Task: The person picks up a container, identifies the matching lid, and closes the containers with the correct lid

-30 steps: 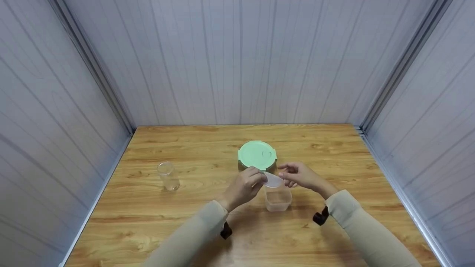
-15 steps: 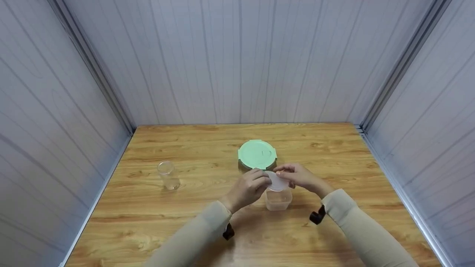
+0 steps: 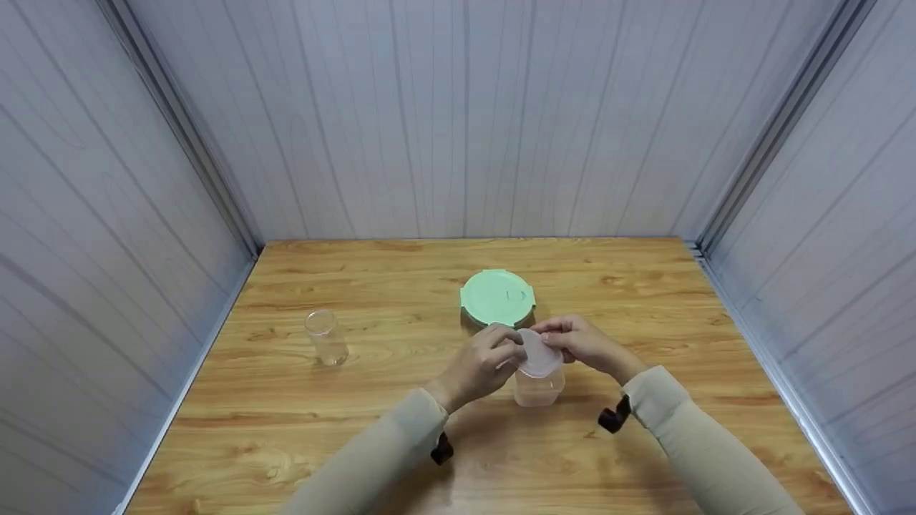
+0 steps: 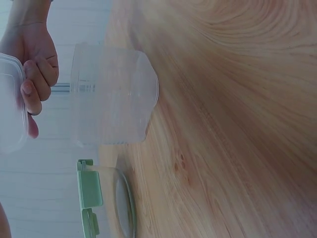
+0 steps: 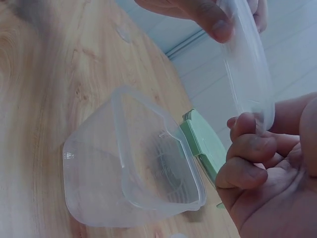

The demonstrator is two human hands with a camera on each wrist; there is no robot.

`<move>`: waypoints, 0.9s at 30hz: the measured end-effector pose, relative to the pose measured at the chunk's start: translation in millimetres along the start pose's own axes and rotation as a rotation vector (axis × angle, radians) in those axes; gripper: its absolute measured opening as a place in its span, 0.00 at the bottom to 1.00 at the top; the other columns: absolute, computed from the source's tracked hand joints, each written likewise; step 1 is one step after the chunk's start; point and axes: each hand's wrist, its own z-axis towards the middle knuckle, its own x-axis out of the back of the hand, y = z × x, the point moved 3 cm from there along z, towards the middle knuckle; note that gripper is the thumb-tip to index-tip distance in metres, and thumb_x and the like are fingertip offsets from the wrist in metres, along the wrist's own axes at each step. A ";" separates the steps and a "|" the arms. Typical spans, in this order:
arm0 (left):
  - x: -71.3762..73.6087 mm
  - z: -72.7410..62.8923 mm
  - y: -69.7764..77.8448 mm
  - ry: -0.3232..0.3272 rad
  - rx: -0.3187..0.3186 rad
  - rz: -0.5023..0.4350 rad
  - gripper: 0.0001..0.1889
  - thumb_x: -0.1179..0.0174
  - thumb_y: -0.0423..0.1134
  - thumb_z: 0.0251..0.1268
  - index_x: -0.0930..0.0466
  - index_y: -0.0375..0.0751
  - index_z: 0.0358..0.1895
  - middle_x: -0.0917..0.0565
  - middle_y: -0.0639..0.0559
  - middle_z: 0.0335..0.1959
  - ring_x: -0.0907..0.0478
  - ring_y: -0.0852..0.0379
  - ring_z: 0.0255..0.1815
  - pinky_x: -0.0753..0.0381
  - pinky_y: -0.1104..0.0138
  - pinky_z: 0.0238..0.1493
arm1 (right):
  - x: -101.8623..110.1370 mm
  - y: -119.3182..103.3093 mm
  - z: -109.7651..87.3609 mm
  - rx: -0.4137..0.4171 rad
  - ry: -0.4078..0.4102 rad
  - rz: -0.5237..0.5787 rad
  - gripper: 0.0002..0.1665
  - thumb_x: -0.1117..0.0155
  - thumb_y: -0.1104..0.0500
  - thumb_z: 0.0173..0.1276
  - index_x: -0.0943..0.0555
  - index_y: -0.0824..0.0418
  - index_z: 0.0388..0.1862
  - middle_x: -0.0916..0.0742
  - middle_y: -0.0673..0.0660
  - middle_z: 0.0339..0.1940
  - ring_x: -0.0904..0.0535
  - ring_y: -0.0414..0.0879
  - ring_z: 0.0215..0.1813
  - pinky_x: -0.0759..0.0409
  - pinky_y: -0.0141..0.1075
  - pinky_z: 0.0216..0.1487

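A translucent plastic lid (image 3: 540, 356) is held tilted above a clear plastic food container (image 3: 539, 393), apart from its rim in the wrist views. My left hand (image 3: 485, 360) pinches the lid's left edge; in the right wrist view its thumb (image 5: 218, 27) presses one face. My right hand (image 3: 585, 345) pinches the opposite edge, its fingers (image 5: 250, 148) curled at the lid's corner. The container (image 4: 111, 96) stands upright on the wooden table, its open top uncovered in the right wrist view.
Behind the hands stands a round container with a green clip lid (image 3: 497, 299). A clear glass or jar (image 3: 327, 340) stands at the left on the wooden table (image 3: 343, 429). Pale panel walls (image 3: 458, 121) enclose the back and both sides.
My right hand has come in from the right and now grips the lid's edge. The lid has shifted right and toward me, over the container, showing more of its face.
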 end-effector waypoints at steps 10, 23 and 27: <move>2.5 -4.0 -3.2 -0.218 0.237 -0.113 0.39 0.18 0.52 0.60 0.22 0.36 0.70 0.21 0.37 0.69 0.23 0.45 0.72 0.18 0.54 0.72 | 5.9 1.7 -5.2 0.012 0.075 -0.004 0.25 0.45 0.64 0.86 0.26 0.83 0.69 0.13 0.44 0.32 0.32 0.32 0.23 0.33 0.26 0.26; -10.8 -11.0 -6.6 -0.342 0.556 -0.073 0.57 0.19 0.67 0.54 0.34 0.37 0.79 0.23 0.43 0.72 0.24 0.48 0.73 0.18 0.55 0.72 | 8.4 10.2 -12.1 0.012 0.217 -0.052 0.23 0.45 0.65 0.86 0.25 0.83 0.68 0.16 0.47 0.31 0.29 0.34 0.25 0.29 0.27 0.27; -13.6 -10.4 -7.0 -0.347 0.584 -0.066 0.56 0.20 0.67 0.55 0.32 0.37 0.79 0.22 0.42 0.70 0.24 0.48 0.71 0.17 0.54 0.70 | 7.7 12.9 -14.1 0.022 0.229 -0.051 0.23 0.45 0.66 0.85 0.26 0.84 0.68 0.17 0.47 0.30 0.27 0.35 0.25 0.28 0.26 0.26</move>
